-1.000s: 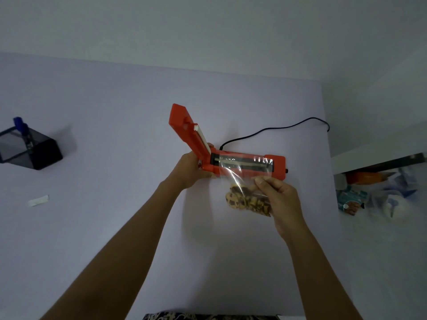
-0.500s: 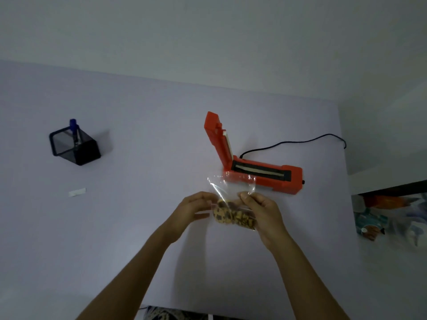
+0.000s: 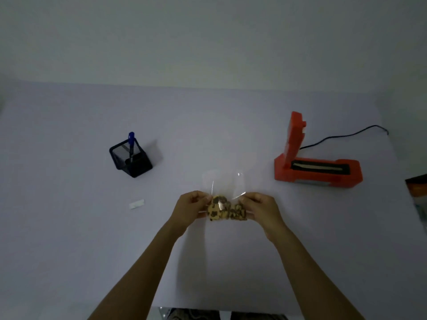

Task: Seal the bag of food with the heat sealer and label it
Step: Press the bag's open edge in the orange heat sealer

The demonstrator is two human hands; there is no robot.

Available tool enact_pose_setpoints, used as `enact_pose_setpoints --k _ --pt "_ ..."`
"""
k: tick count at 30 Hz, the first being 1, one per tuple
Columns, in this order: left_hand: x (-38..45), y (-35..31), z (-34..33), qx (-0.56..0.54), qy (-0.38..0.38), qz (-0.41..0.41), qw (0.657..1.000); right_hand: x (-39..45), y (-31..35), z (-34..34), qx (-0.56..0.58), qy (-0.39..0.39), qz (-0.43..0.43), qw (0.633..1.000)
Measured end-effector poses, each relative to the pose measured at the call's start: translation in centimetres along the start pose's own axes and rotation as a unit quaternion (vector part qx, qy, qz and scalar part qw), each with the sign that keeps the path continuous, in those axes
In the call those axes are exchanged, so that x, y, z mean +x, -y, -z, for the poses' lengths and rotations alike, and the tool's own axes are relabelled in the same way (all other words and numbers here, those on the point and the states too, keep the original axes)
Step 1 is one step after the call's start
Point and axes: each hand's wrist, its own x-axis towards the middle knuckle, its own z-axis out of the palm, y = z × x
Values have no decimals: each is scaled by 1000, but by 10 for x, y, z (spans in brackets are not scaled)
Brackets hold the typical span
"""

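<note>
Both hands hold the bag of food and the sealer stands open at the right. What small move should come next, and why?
Probably lay the bag down and reach the left hand toward the white label; the bag is away from the open heat sealer, and the label lies untouched.

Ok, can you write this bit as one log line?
hands: left and right hold bag | sealer: lid up | label: on table
</note>
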Motion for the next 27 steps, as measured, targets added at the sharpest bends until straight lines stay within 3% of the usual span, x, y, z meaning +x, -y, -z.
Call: enact_pose_setpoints --k 7,15,27 --pt "27 26 27 102 -39 15 994 17 -39 -36 -89 -114 -6 989" --pt "39 30 33 217 -38 -43 974 21 -44 -45 -155 -176 -8 972" --pt "43 30 40 183 -21 -27 983 23 -42 -48 -164 -210 -12 964"
